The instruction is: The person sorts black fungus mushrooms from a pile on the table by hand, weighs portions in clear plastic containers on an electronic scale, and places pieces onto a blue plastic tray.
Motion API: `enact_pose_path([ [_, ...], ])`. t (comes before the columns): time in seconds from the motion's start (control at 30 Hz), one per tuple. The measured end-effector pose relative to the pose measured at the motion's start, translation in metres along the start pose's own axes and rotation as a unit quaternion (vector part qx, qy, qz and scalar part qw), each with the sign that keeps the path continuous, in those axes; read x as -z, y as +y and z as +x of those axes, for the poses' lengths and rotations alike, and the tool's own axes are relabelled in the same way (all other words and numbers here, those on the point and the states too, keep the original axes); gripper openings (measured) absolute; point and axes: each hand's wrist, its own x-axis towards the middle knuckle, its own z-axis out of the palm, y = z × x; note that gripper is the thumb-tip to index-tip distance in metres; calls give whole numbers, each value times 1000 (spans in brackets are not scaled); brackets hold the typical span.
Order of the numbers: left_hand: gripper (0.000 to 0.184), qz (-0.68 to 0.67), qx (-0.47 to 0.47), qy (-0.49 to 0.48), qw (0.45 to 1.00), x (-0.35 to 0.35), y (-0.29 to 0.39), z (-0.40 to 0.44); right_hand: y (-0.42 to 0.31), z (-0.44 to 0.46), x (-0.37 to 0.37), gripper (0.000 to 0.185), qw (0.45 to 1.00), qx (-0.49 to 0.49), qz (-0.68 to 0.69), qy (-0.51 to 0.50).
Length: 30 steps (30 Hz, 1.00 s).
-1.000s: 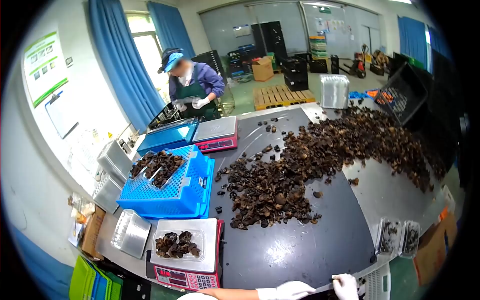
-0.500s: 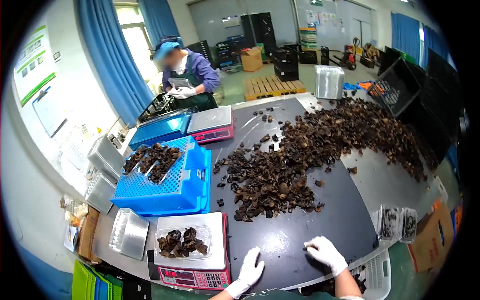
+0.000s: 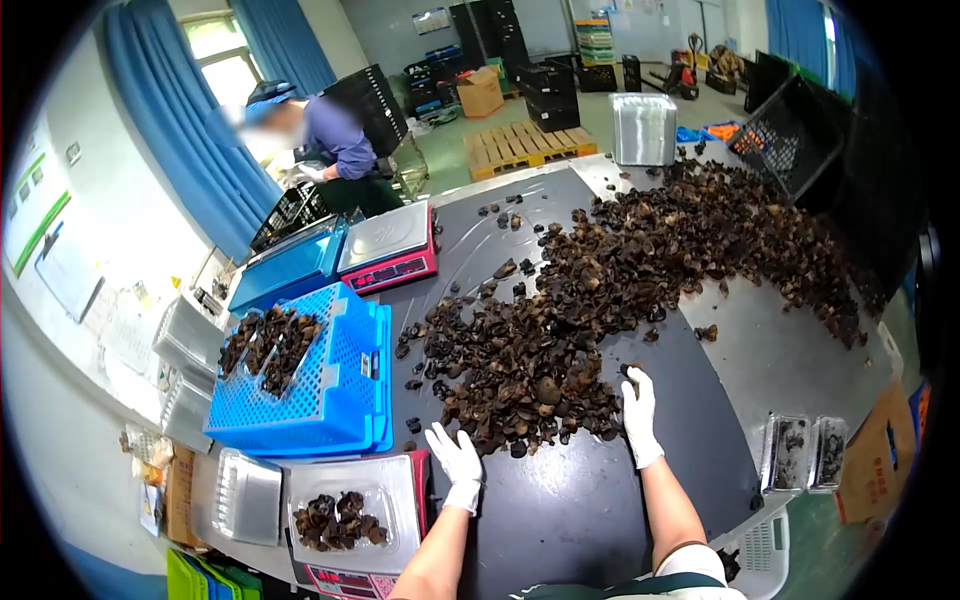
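Observation:
A large heap of dark wood ear mushrooms (image 3: 540,370) is spread over the table. Wearing a white glove, my left hand (image 3: 458,466) is at the heap's near left edge, fingers apart and holding nothing. My right hand (image 3: 640,418), gloved too, reaches along the near right edge with its fingers stretched out; a small dark piece shows by its fingertips. Left of my left hand, a clear plastic tray (image 3: 378,508) with some mushrooms in it rests on a red scale (image 3: 420,478), whose display is partly cut off.
Filled trays of mushrooms (image 3: 285,345) lie on an upturned blue crate (image 3: 350,400). A second scale (image 3: 390,240) stands behind it. Stacked empty trays (image 3: 247,500) are at left, two more trays (image 3: 785,455) at right. Across the table, a co-worker (image 3: 335,140) bends over a black crate.
Both my hands have moved forward from the table's near edge to the heap. The view has shifted, and the co-worker has bent lower over the crate.

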Motion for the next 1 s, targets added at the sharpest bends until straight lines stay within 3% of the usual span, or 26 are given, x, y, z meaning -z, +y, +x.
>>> enact_pose_path([
  [0.13, 55, 0, -18, 4, 1000, -5, -12, 62, -15, 14, -28, 37, 991, -81, 91, -57],
  [0.3, 41, -50, -196, -129, 971, -21, -3, 72, -41, 22, -54, 50, 980, 37, 11, -196],
  [0.33, 38, -101, -188, -142, 967, -22, 7, 64, -51, 23, -54, 53, 973, 27, -2, -230],
  [0.43, 40, -154, -198, -219, 943, -24, 39, 30, -70, 20, -50, 49, 949, 24, -8, -313],
  [0.63, 51, -149, -145, -236, 949, -45, 61, -65, -76, -18, -29, 48, 945, 83, -17, -315],
  [0.8, 61, -144, -198, -302, 921, -25, 73, -107, -103, -37, 6, 49, 933, 125, -33, -335],
  [0.9, 46, -79, -281, -236, 927, 8, 98, -96, -116, -48, 23, 50, 924, 82, 5, -372],
  [0.97, 24, -100, -322, -108, 935, 29, 127, -70, -124, -53, 34, 50, 927, 96, -17, -361],
  [1.0, 17, -90, -306, -96, 943, 35, 121, -51, -131, -52, 43, 48, 930, 107, -38, -349],
])
